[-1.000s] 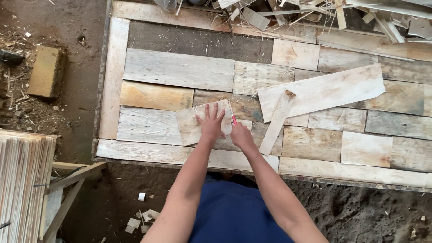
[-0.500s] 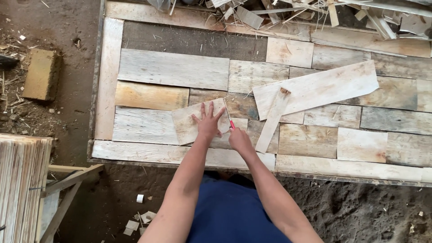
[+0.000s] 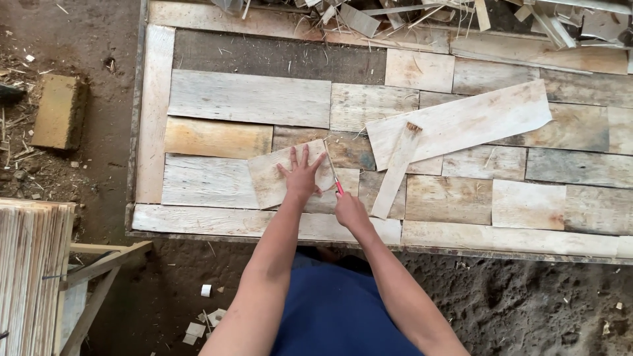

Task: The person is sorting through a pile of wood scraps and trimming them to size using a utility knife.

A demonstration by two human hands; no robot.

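head view, centre of frame: left hand [image 3: 302, 177] lies flat with fingers spread wide, pressing a small veneer piece [image 3: 273, 177] onto the patchwork sheet [image 3: 250, 99] of pale wood pieces that fills the upper and middle frame. right hand [image 3: 350, 209] is closed around a red-handled knife [image 3: 335, 175], blade pointing up the frame along the right edge of that piece, just beside the left fingertips.

judged step: trimming the piece's right edge, cut in progress. the next move appears to call for a steady draw toward the body, with the left hand kept pressing and clear of the blade.

right of centre: a long loose veneer strip [image 3: 461, 122] lies slanted, a narrow offcut [image 3: 394, 175] crossing under its left end.

containers: none visible. the nearest to storage is a stack of thin sheets [image 3: 33, 277] on edge at lower left, and a heap of scrap slivers [image 3: 461, 16] along the top edge. a block [image 3: 56, 111] sits on the dirt floor [image 3: 527, 303], upper left. small white chips [image 3: 201, 323] lie near the bottom.
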